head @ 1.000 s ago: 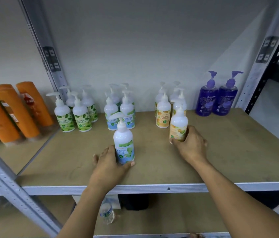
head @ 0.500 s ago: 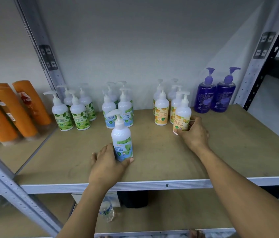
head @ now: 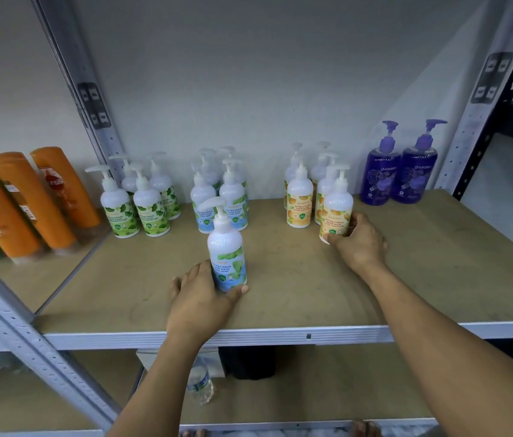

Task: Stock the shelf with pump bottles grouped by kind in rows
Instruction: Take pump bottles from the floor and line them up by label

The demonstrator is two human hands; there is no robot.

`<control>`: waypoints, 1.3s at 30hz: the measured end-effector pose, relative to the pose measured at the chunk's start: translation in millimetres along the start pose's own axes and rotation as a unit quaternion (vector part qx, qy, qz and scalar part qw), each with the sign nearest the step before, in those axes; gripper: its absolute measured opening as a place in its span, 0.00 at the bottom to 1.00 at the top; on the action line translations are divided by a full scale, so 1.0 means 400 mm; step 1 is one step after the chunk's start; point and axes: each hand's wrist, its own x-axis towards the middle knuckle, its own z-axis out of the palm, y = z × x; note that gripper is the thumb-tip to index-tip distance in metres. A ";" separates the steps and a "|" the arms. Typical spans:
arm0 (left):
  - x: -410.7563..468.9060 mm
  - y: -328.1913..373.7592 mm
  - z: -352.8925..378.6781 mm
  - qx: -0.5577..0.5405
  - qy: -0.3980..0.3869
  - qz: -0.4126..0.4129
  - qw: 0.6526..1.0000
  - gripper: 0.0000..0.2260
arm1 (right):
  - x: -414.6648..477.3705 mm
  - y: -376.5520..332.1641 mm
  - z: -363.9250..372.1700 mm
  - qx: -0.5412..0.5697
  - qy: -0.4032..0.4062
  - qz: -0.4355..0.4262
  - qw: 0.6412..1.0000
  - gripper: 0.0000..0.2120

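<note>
Two bottles are in my grip at once. My right hand (head: 359, 244) curls round the Ultra Moisture hand wash (head: 337, 212), which I have slid back over the last second until it stands just beside its own orange-label row (head: 300, 200) towards the back edge of the shelf (head: 438, 279). My left hand (head: 200, 298) still clasps the Cool Mint hand wash (head: 227, 250) near the front edge, well short of the Cool Mint row (head: 233, 200); I judge that one goes back next

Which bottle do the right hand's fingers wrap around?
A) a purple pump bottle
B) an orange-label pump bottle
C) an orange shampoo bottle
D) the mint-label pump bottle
B: the right hand grips the orange-label pump bottle; the left hand holds the mint-label pump bottle.
</note>
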 end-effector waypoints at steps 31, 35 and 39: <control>-0.006 0.004 -0.004 -0.001 -0.007 -0.001 1.000 0.20 | 0.005 0.014 -0.002 -0.010 -0.015 -0.003 1.000 0.23; -0.005 0.005 -0.003 -0.003 -0.008 -0.004 1.000 0.22 | 0.007 0.016 -0.003 -0.005 -0.018 -0.003 1.000 0.24; -0.007 0.004 -0.002 0.000 -0.010 -0.004 1.000 0.22 | 0.010 0.019 -0.001 -0.015 -0.025 -0.002 1.000 0.23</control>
